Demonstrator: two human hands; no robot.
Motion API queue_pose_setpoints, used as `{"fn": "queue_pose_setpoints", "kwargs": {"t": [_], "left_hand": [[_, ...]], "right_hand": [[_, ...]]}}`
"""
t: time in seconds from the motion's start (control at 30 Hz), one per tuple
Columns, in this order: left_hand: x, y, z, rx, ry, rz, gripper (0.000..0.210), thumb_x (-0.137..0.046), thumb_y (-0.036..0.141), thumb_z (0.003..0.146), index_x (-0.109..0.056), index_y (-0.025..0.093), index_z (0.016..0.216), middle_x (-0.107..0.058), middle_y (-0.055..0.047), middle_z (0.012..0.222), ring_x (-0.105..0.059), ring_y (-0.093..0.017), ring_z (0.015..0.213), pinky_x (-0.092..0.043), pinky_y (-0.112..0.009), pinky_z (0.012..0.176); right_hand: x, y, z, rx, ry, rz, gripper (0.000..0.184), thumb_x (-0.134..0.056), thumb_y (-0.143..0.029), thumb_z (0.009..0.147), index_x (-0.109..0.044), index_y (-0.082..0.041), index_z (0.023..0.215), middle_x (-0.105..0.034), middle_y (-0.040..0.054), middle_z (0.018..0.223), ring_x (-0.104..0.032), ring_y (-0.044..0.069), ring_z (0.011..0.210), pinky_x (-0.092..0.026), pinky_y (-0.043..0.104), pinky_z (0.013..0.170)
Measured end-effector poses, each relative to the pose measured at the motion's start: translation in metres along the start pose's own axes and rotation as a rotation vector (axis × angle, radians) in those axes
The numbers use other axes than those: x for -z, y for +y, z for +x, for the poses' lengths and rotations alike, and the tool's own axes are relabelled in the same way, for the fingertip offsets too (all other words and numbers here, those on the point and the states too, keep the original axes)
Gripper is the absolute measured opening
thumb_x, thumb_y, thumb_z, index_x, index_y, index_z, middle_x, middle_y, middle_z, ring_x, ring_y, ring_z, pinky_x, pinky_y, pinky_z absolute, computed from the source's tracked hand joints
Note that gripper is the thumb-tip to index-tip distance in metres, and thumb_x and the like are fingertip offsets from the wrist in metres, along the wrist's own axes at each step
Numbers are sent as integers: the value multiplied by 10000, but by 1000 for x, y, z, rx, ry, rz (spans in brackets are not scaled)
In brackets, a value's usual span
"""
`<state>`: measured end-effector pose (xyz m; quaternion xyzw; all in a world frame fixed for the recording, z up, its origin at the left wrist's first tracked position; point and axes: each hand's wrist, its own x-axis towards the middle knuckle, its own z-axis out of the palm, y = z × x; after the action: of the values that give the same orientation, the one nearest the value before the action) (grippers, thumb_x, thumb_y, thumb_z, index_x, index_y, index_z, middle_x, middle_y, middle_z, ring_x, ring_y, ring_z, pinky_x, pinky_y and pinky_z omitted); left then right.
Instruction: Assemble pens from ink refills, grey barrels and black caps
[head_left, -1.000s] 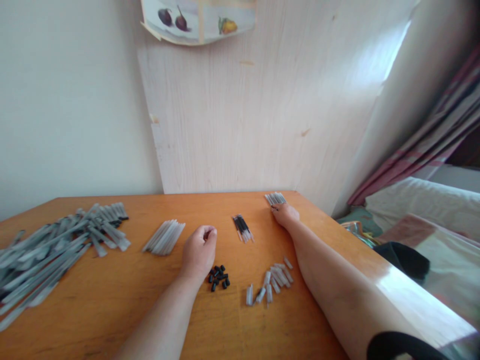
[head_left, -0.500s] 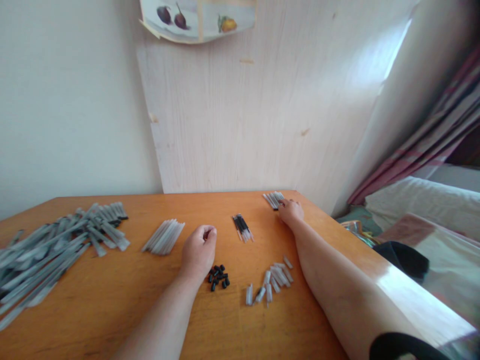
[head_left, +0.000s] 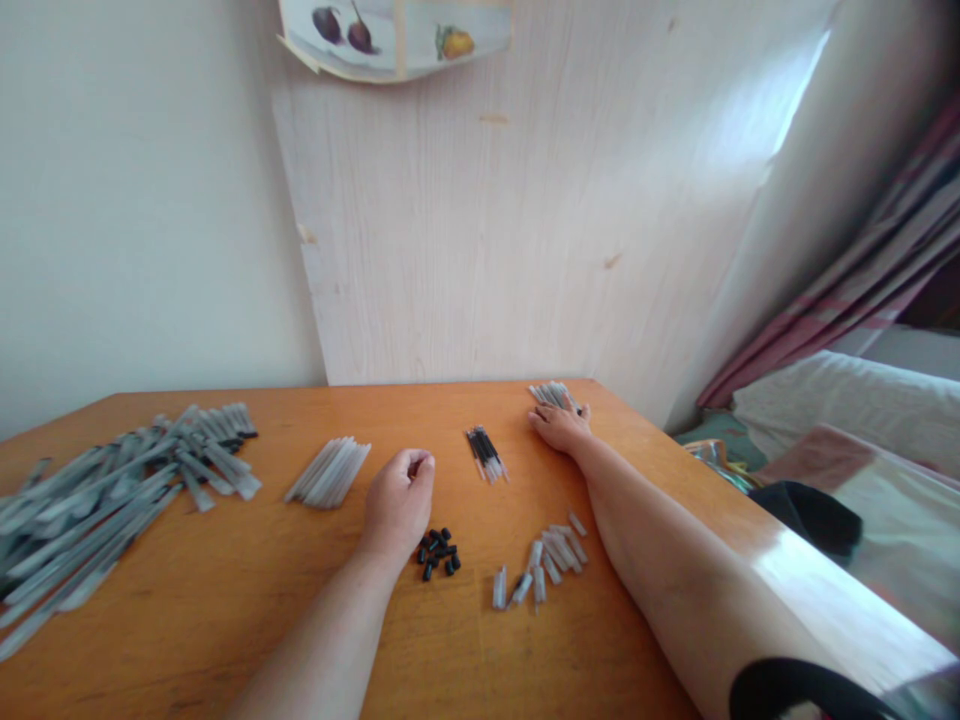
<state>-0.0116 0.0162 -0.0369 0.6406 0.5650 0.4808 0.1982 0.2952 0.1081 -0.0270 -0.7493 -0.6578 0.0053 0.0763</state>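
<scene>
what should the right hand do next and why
Probably draw the right hand back toward the thin black sticks: it lies spread over the near end of the far pale tubes, seemingly gripping none, and the sticks lie close by.

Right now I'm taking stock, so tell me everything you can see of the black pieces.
The black pieces are short, stubby cylinders, apparently plastic, with a slight sheen. They sit in a loose cluster on the table, turned various ways, some touching one another. The cluster is nearer the camera than the left hand and slightly to its right; neither of the hands is on it. Whether their ends are hollow is too small to tell.
</scene>
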Motion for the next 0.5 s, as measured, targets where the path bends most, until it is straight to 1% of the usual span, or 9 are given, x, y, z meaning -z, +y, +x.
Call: {"fn": "queue_pose_setpoints", "kwargs": {"t": [0.17, 0.4, 0.5], "left_hand": [[0, 1, 0, -4, 1, -4, 302, -491, 433, 827, -646, 186, 905, -709, -69, 906, -652, -199, 864, -480, -309, 782], [1, 2, 0, 0, 14, -11, 299, -492, 433, 830, -644, 185, 901, -708, -68, 911, -652, -196, 864, -480, -309, 784], [1, 3, 0, 4, 8, -18, 305, -492, 439, 831, -641, 184, 909, -708, -67, 914, -652, -197, 872, -480, -309, 790]], "right_hand": [[1, -1, -1, 2, 2, 14, 646, -248, -656, 883, -521, -260, 1314, -336, 81, 1495, -29, 357, 1419, 31, 675, 1029], [-2, 1, 0, 24, 33, 42, 629, -253, -648, 889, -531, -265, 1304, -364, 69, 1482, -25, 347, 1421, 13, 662, 1039], [-4, 2, 2, 10, 69, 80, 611, -276, -644, 888, -541, -278, 1298, -417, 62, 1449, -68, 333, 1420, -8, 644, 1053]]}}
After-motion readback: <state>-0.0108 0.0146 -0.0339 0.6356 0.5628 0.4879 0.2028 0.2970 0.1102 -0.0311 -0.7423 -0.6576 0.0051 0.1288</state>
